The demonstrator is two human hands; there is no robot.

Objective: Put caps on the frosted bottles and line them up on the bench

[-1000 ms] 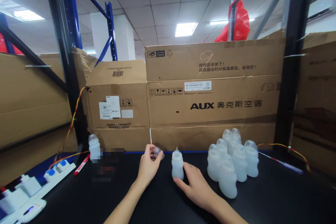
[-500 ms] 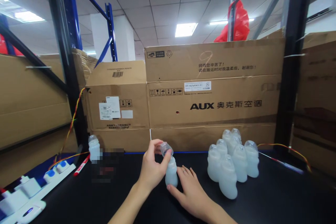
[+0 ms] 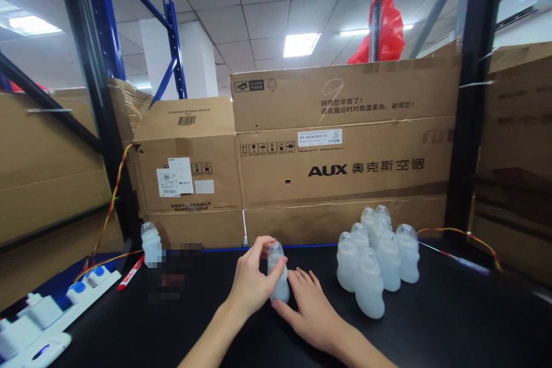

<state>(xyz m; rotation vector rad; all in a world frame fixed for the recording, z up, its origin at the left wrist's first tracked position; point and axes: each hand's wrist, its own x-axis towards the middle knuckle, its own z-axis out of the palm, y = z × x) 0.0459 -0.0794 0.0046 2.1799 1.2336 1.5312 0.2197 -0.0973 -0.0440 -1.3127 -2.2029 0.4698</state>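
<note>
A small frosted bottle (image 3: 282, 289) stands upright on the black tabletop between my hands. Its clear domed cap (image 3: 275, 250) sits over the top, pinched between the thumb and fingers of my left hand (image 3: 254, 273). Low on the bottle's right side, my right hand (image 3: 308, 310) steadies it, thumb in front and the other fingers behind. Part of the bottle is hidden by my left thumb. To the right stands a cluster of several similar capped bottles (image 3: 369, 282). One more capped bottle (image 3: 150, 244) stands apart at the far left.
A white power strip (image 3: 81, 302) with plugs lies along the left edge, near a red marker (image 3: 131, 272). A thin screwdriver-like tool (image 3: 466, 261) lies at the back right. Cardboard panels (image 3: 345, 184) wall the back, between dark rack posts (image 3: 470, 98).
My left hand has brought the tilted cap down from above onto the bottle, and it is now upright over the top. My right hand keeps its place at the bottle. The view has shifted slightly.
</note>
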